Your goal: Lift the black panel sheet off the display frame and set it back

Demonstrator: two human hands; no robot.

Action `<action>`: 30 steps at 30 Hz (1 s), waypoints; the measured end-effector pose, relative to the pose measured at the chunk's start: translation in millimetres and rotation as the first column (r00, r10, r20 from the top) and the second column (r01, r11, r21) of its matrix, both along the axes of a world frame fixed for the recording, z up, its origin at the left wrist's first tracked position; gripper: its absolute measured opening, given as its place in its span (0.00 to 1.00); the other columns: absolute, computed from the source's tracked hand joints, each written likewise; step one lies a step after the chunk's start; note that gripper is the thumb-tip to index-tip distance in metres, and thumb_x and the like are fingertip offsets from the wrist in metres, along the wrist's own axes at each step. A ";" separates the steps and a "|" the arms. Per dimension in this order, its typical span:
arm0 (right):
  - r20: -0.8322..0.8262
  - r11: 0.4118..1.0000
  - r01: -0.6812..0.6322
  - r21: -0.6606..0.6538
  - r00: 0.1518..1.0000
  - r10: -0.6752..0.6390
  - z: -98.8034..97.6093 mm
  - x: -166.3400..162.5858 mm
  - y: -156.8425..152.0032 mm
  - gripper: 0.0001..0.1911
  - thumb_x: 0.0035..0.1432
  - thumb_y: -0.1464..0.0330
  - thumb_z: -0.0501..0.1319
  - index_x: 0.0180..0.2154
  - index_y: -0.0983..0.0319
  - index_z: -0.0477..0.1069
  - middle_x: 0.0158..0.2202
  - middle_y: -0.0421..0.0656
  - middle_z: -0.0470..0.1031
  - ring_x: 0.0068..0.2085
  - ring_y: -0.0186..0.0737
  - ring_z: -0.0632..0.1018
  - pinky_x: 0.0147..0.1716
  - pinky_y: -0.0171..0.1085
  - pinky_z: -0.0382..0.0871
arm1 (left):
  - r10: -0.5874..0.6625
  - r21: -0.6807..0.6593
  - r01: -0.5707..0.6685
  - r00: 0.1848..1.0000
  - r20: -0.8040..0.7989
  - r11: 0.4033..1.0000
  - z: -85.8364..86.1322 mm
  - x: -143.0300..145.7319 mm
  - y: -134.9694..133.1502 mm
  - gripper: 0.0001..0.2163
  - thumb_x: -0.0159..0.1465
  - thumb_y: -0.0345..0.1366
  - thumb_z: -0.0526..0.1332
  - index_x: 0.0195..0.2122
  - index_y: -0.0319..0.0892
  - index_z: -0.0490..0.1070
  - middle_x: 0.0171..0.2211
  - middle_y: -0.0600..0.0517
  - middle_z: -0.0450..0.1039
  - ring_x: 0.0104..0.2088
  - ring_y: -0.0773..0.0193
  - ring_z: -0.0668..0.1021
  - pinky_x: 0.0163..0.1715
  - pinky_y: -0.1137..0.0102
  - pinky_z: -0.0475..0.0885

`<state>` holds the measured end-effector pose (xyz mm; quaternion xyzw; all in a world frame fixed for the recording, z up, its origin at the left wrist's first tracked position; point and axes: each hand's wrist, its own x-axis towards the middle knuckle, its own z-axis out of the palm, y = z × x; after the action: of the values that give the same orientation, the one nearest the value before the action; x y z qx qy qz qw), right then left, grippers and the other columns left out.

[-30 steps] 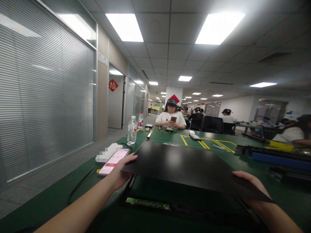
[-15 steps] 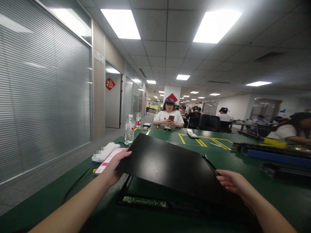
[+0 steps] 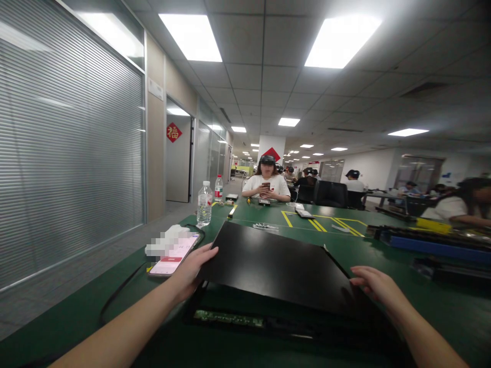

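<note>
A thin, flat black panel (image 3: 276,266) lies tilted over a dark frame, its left side raised. My left hand (image 3: 197,271) is closed on the panel's left edge, thumb on top and fingers underneath. At the right edge, my right hand (image 3: 374,286) has its fingers stretched out, the tips close to or touching the rim; I cannot tell which. Under the panel's near side, the dark frame (image 3: 280,327) shows a strip of green circuit board (image 3: 228,318). Most of the frame is hidden by the panel and shadow.
Left of the panel lie a lit phone (image 3: 172,258) and a black cable (image 3: 123,286). Two bottles stand beyond, the nearer a clear bottle (image 3: 204,203). Across the green table (image 3: 245,220) sits a person (image 3: 267,184) holding a phone. Dark and blue strips (image 3: 433,248) lie at right.
The panel has come down and nearer on its left side, with my left hand lowering it and shifting right. My right hand has moved slightly right, its fingers loosened from the edge.
</note>
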<state>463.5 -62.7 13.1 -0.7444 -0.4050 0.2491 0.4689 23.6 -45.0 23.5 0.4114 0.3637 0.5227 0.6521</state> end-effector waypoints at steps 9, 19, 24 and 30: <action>0.135 1.000 -0.021 -0.023 0.991 0.023 -12.1 12.3 9.1 0.22 0.43 0.57 0.55 0.36 0.65 0.72 0.26 0.50 0.78 0.26 0.43 0.76 0.23 0.37 0.63 | -0.077 0.024 0.077 0.997 -0.018 0.997 -6.8 -3.1 6.1 0.22 0.53 0.36 0.65 0.50 0.38 0.69 0.40 0.45 0.78 0.39 0.56 0.80 0.36 0.69 0.73; 0.177 0.998 -0.016 -0.063 0.984 0.027 -16.9 24.1 13.0 0.21 0.43 0.57 0.56 0.36 0.62 0.73 0.29 0.48 0.79 0.34 0.47 0.77 0.30 0.38 0.64 | -0.148 -0.013 0.148 0.987 -0.056 0.989 -2.9 -2.6 -0.5 0.20 0.55 0.37 0.63 0.48 0.38 0.69 0.40 0.46 0.78 0.39 0.57 0.79 0.40 0.68 0.72; 0.190 0.997 -0.012 -0.071 0.982 0.026 -16.8 22.9 12.3 0.18 0.44 0.57 0.56 0.34 0.61 0.73 0.30 0.47 0.79 0.34 0.46 0.77 0.30 0.38 0.64 | -0.114 -0.059 0.110 0.991 -0.068 0.992 -6.8 -6.6 2.8 0.20 0.56 0.39 0.61 0.50 0.40 0.68 0.40 0.48 0.78 0.40 0.57 0.79 0.36 0.70 0.71; 0.227 0.996 0.005 -0.093 0.974 0.016 -17.2 23.1 12.2 0.18 0.44 0.57 0.56 0.34 0.62 0.74 0.30 0.46 0.79 0.33 0.46 0.77 0.31 0.38 0.64 | -0.166 -0.015 0.165 0.985 -0.046 0.986 -10.4 -10.2 7.1 0.24 0.51 0.30 0.61 0.51 0.39 0.66 0.40 0.48 0.77 0.39 0.57 0.79 0.33 0.71 0.70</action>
<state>486.6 -50.5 -4.1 -0.7878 -0.4461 0.1819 0.3838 13.4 -37.9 13.2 0.4489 0.3466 0.4549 0.6866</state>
